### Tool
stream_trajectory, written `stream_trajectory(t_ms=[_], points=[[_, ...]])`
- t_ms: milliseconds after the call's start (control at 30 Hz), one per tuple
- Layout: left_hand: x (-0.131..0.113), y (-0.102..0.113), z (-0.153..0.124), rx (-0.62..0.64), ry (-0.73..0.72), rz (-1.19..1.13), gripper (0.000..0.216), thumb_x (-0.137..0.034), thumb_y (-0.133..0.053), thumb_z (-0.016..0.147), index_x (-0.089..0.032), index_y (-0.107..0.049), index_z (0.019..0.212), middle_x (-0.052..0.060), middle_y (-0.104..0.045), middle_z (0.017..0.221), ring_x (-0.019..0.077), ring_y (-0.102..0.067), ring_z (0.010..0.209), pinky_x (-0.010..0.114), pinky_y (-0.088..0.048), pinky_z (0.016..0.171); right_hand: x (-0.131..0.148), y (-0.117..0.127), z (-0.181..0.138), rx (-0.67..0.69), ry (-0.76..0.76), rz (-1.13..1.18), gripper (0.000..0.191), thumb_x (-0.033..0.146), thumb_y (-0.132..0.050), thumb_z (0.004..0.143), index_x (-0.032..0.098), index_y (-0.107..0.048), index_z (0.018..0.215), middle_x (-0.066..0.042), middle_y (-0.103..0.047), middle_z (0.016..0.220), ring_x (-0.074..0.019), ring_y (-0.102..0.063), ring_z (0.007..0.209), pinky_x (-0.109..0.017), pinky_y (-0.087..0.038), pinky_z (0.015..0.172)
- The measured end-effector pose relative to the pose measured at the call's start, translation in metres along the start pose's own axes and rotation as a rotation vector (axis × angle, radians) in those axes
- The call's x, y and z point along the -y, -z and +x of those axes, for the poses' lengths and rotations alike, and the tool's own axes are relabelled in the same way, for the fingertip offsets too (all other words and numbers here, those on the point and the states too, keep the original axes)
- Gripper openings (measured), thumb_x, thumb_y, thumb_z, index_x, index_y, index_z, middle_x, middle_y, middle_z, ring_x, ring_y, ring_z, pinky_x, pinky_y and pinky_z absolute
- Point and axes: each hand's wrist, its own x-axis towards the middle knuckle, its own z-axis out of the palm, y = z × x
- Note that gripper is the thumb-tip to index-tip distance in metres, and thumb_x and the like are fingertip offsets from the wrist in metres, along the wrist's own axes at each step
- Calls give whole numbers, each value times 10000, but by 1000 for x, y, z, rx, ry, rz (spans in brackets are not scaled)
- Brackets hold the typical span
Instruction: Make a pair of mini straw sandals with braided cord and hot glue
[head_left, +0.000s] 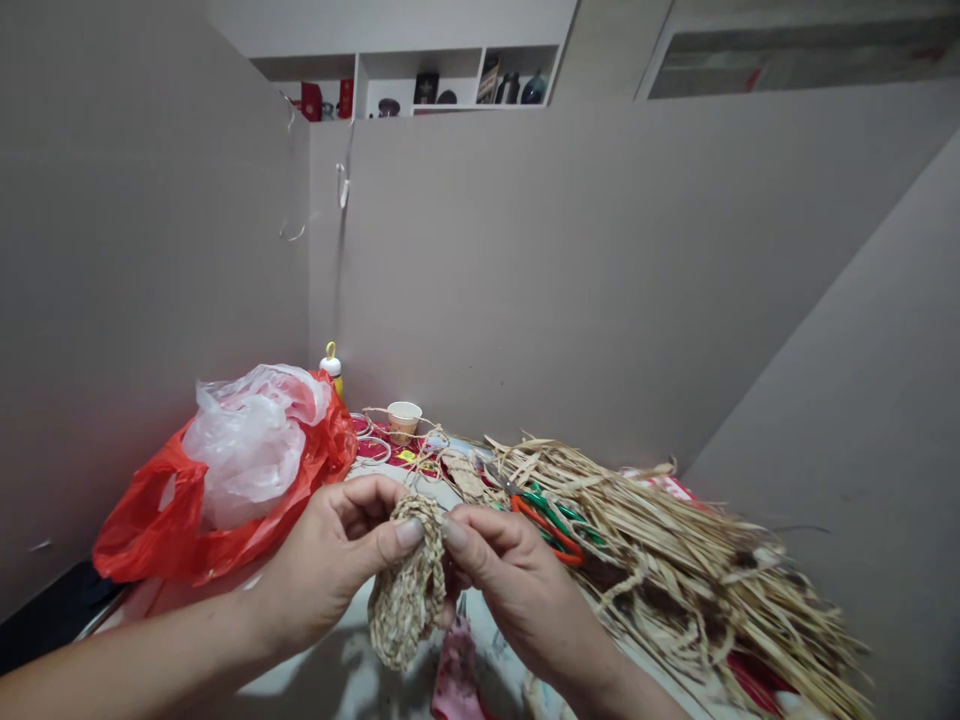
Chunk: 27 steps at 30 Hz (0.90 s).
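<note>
Between both hands hangs a small woven straw piece (405,610), its braided strands pale and tan. My left hand (337,550) pinches its upper left edge, thumb lying on the front. On the opposite side, my right hand (510,570) has thumb and fingers closed at the top right edge; the fingertips are partly hidden behind the piece. Below it on the table lies a pink handled tool (457,670) with a narrow dark tip, partly covered by my right hand.
A large bundle of dried straw (660,540) spreads across the right. On it rest scissors with orange handles (551,530) and green handles (562,510). At left sits a red plastic bag (165,520) with clear plastic; a paper cup (404,420) stands behind. Grey partitions (525,260) enclose the table.
</note>
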Motion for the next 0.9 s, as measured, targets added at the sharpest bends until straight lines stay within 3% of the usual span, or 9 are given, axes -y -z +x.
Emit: stream_trajectory(t_ms=[200, 333, 467, 900], points=[[1, -3, -3, -5, 29, -77, 176, -315, -748, 789, -160, -676, 829, -14, -628, 737, 86, -547, 676, 199, -432, 645, -11, -1, 1, 60, -69, 218, 361, 457, -686, 850, 153, -631, 664, 29, -553, 585, -96, -591, 476, -187, -486, 439], [0, -5, -5, -2, 22, -94, 162, -302, -749, 791, -159, -680, 823, -21, -623, 719, 77, -546, 655, 187, -434, 625, -17, -9, 2, 12, -107, 360, 364, 480, -756, 768, 158, -635, 650, 36, -537, 559, -81, -492, 404, -215, -484, 408], [1, -7, -7, -25, 13, -91, 167, -309, -756, 781, -164, -681, 817, -20, -628, 724, 84, -555, 658, 196, -453, 638, -25, -16, 1, -27, -106, 414, 340, 473, -765, 760, 170, -644, 663, 53, -522, 513, -63, -420, 359, -203, -448, 380], [9, -3, -1, -105, -18, -89, 182, -339, -757, 769, -182, -672, 800, -13, -625, 726, 102, -569, 657, 231, -461, 654, -30, -17, 7, -62, -73, 459, 324, 442, -812, 725, 143, -697, 675, 24, -588, 550, -63, -533, 465, -159, -473, 460]])
